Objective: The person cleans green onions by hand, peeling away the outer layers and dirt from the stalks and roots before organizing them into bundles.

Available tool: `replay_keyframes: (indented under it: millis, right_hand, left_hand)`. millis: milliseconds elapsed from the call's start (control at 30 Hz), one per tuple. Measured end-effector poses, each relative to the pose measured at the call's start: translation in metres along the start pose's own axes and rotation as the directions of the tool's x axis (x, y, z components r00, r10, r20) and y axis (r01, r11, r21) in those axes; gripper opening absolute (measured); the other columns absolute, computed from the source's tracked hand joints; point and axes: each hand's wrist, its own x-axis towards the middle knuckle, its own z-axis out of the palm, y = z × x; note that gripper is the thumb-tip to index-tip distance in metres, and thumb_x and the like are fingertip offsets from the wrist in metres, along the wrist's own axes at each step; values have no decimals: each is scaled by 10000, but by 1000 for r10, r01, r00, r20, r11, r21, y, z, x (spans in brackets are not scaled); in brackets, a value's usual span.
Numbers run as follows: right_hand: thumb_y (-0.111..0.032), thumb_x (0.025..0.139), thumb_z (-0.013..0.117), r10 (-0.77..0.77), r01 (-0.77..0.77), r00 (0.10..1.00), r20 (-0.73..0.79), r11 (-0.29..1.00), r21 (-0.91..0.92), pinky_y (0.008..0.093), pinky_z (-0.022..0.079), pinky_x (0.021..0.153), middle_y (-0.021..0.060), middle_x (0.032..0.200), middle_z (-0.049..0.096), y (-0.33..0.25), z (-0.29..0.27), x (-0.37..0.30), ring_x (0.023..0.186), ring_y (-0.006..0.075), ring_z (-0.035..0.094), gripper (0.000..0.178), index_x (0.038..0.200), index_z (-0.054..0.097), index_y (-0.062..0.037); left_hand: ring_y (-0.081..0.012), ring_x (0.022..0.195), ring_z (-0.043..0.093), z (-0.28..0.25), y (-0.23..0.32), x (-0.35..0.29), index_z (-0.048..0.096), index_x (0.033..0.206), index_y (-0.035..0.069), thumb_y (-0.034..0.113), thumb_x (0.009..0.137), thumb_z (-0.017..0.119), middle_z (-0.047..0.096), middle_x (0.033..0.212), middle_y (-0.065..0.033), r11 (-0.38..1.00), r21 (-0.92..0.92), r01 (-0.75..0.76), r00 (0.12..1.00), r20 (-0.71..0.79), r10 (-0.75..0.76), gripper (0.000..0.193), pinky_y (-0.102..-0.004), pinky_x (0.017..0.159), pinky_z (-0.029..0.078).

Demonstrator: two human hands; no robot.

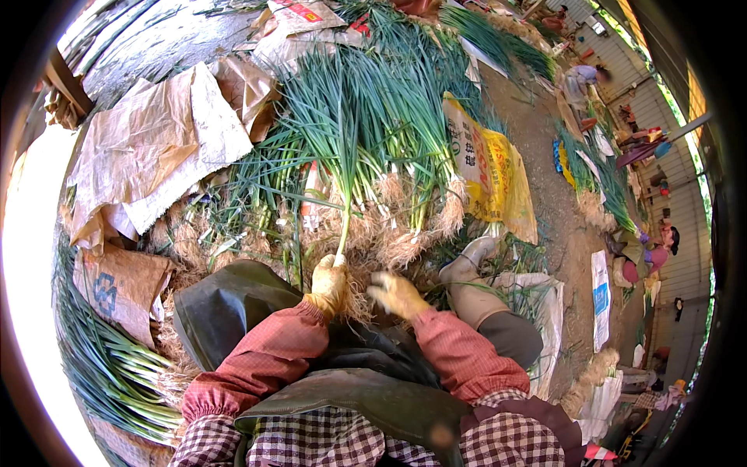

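Observation:
My left hand, in a pale yellow glove, is closed round the white lower end of a green onion. Its long green leaves point away from me over the heap. Close to the right of it, my right hand, gloved alike, has its fingers stretched toward the hanging roots; it looks slightly blurred and holds nothing I can see. Just beyond both hands lies a big heap of green onions, leaves away from me and shaggy roots toward me.
Woven sacks cover part of the left side. A yellow sack lies right of the heap. More green onions lie at the lower left. My boot stands at the right. Other people work along the far right wall.

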Motion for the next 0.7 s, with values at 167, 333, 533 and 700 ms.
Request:
replay_keyframes:
  millis: [167,333,533,700]
  right_hand:
    - [-239,829,551,-175,131,983,53,876,465,201,365,405,-1,614,531,-56,-31,99,482,68,457,438,1220,426,-86]
    - [-140,857,493,-107,67,987,122,953,296,198,430,467,25,696,564,-17,20,63,544,77,513,104,837,556,-59]
    - [-309,848,523,-155,390,808,-568,864,320,238,468,444,139,962,545,-9,-6,105,562,128,524,473,1204,342,-54]
    - [-235,898,437,-288,349,930,-229,888,299,243,436,433,23,639,567,-27,17,118,479,106,502,211,857,553,-63]
  left_hand:
    - [-94,466,406,-2,-14,8,482,763,77,167,872,482,443,576,9,995,-93,24,989,149,-10,141,-225,421,333]
    - [-77,477,393,-11,11,14,509,763,74,214,887,471,467,571,1,972,-224,-71,993,75,90,191,-204,437,310]
    - [-73,499,385,-4,6,10,499,720,74,213,882,479,445,566,11,998,-10,57,991,123,-55,215,-198,456,305]
    - [-63,511,382,-1,14,14,501,726,71,185,889,472,449,592,19,986,-164,19,1000,19,-16,201,-188,472,311]
